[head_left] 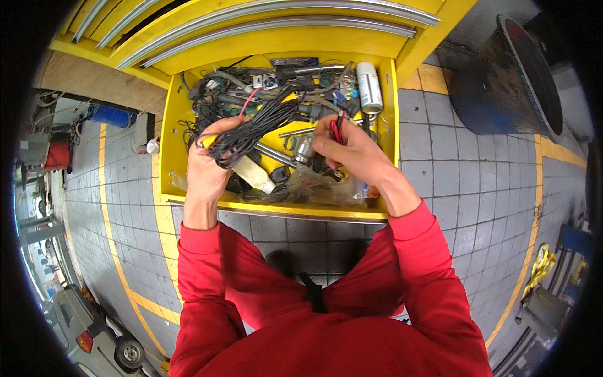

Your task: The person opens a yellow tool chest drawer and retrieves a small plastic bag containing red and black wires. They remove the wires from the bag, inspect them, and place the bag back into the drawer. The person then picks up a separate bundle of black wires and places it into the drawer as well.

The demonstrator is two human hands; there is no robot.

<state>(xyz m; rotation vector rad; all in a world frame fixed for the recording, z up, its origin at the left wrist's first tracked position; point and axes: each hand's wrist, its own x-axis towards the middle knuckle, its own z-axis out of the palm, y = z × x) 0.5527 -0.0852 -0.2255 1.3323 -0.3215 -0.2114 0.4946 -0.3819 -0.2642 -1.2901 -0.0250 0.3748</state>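
In my left hand (210, 160) is a coiled bundle of thin black cable (254, 133), held above the open yellow drawer (251, 207). My fingers are closed around its left end, next to a bit of yellow. My right hand (353, 149) is closed on a small red and black piece (337, 129), possibly a cable clip; the fingers partly hide it. Below both hands the drawer holds tangled wires and hoses, a white spray can (369, 88) at the right, a cream plastic bottle (254, 175), a metal cylinder (304, 149) and crumpled clear plastic (320, 188).
Closed yellow drawers (301, 44) with metal handles rise behind the open one. To the right stands a large dark bin (502, 78). Grey floor tiles (440, 169) carry yellow lines. A car (94, 333) is at the lower left, and metal equipment (546, 314) at the lower right.
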